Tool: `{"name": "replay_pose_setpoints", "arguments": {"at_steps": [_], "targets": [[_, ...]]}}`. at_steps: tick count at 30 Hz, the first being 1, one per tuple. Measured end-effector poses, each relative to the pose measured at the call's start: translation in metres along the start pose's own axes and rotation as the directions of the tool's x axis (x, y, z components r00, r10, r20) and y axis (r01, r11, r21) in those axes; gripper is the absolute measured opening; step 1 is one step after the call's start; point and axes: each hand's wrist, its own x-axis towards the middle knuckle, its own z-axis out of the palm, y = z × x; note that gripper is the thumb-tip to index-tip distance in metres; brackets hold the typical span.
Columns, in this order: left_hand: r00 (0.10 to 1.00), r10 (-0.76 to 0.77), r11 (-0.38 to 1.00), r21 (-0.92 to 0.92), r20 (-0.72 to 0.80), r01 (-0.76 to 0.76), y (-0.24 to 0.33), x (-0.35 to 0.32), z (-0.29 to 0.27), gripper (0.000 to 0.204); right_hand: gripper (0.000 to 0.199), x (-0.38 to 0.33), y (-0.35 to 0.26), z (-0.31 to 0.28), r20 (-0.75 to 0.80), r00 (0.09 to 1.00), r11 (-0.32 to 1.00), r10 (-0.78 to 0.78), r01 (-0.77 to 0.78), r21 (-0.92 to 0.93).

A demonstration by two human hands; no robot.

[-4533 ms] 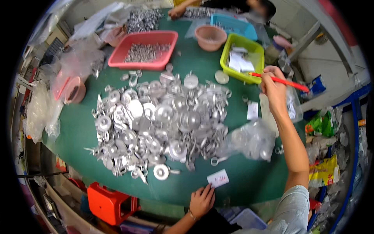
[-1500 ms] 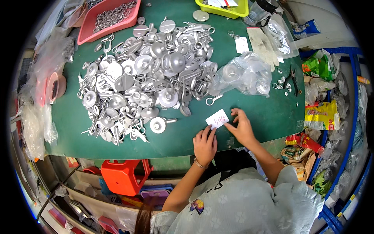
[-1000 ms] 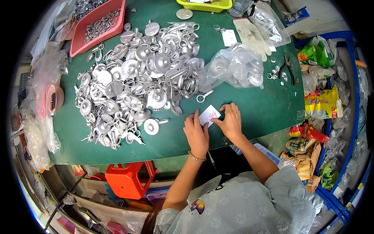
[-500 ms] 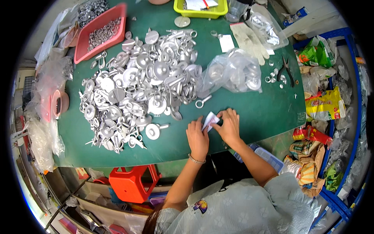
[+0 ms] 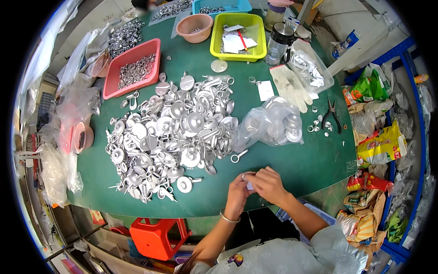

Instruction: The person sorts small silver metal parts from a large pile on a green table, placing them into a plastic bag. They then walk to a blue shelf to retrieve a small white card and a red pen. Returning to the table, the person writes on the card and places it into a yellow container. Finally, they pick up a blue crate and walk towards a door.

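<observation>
Close to the table's near edge, my left hand [image 5: 236, 195] and my right hand [image 5: 269, 184] meet, fingers bent inward. Between them they grip a small piece of white paper [image 5: 249, 185], mostly hidden by the fingers. A small greyish bit shows at the fingertips, too unclear to name. Just beyond my hands a silver ring-ended metal part [image 5: 239, 156] lies alone on the green table [image 5: 205, 198]. To the left spreads a big heap of silver metal parts [image 5: 195, 122], discs and ringed stems. A clear plastic bag [image 5: 269, 123] of round silver parts lies beyond my hands.
Pliers [image 5: 331, 116] lie at the right beside small metal caps, near a white glove [image 5: 291, 86]. Farther back stand a pink tray [image 5: 107, 89] of rings, a yellow-green basket [image 5: 215, 50], a peach bowl [image 5: 182, 34] and a glass jug [image 5: 277, 45]. A red stool [image 5: 153, 237] is below the table.
My hands have come together and folded round the paper, which was spread between them before. The view has tilted up, showing more of the table's far end.
</observation>
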Motion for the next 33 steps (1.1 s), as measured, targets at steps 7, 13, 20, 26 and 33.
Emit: {"name": "replay_pose_setpoints", "arguments": {"at_steps": [7,13,20,26,33], "targets": [[0.997,-0.074,0.921,-0.382,0.020,0.076,0.015,0.008,0.023,0.027,0.035,0.002,0.003,-0.026,0.230,0.971,0.997,-0.073,0.078,-0.013],[0.996,0.003,0.957,-0.288,0.086,0.022,-0.013,0.013,0.039,0.026,0.045,0.012,0.000,-0.040,0.129,0.988,0.996,0.082,-0.086,0.020],[0.964,-0.023,0.945,-0.309,0.263,0.107,-0.012,0.009,0.066,0.026,0.037,-0.004,-0.002,-0.042,-0.168,0.981,0.990,0.096,-0.078,0.115],[0.947,-0.095,0.963,-0.214,0.306,0.165,0.019,0.010,0.089,0.080,0.038,0.007,0.002,-0.062,-0.033,0.955,0.948,0.295,-0.297,-0.118],[0.810,-0.038,0.993,-0.070,0.585,0.097,-0.008,0.021,0.067,0.089,0.014,0.003,0.044,-0.061,-0.094,0.994,0.996,0.049,-0.041,0.079]]}}
